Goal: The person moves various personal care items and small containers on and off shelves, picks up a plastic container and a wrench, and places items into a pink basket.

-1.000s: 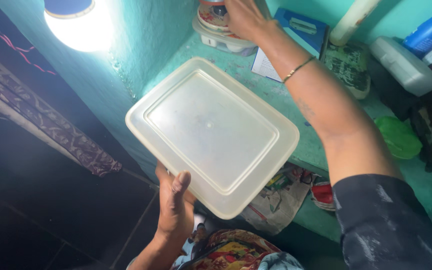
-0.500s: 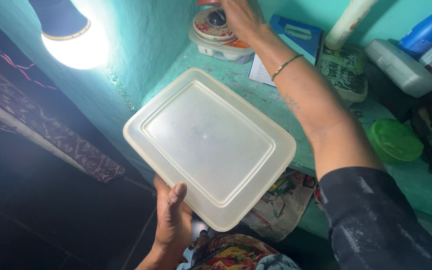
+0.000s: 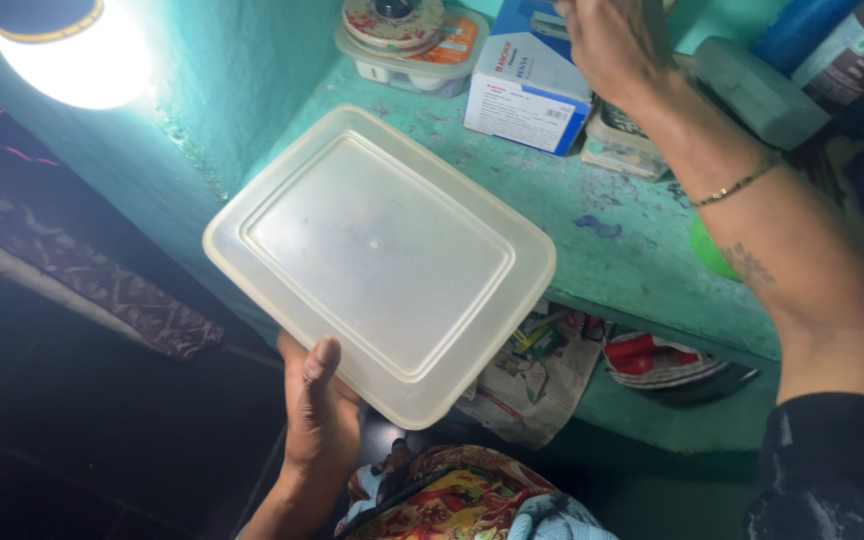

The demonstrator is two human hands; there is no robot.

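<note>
My left hand (image 3: 317, 410) grips the near edge of a translucent white rectangular plastic container (image 3: 382, 260), thumb on top, holding it flat in front of a green shelf (image 3: 612, 270). My right hand (image 3: 617, 45) reaches over the shelf to its back, resting on the far end of a blue and white box (image 3: 522, 90). Its fingertips run out of the frame's top edge, so its grip is unclear. A thin bangle sits on that wrist.
A round tin on a clear tub (image 3: 402, 35) stands at the shelf's back left. A grey case (image 3: 757, 90), blue bottle (image 3: 792, 30) and green lid (image 3: 707, 250) lie right. A lit bulb (image 3: 72, 55) glows top left. Newspaper (image 3: 532, 375) lies under the shelf.
My right hand has left the round tin and moved right to the blue and white box. The container in my left hand has shifted slightly left and down in view.
</note>
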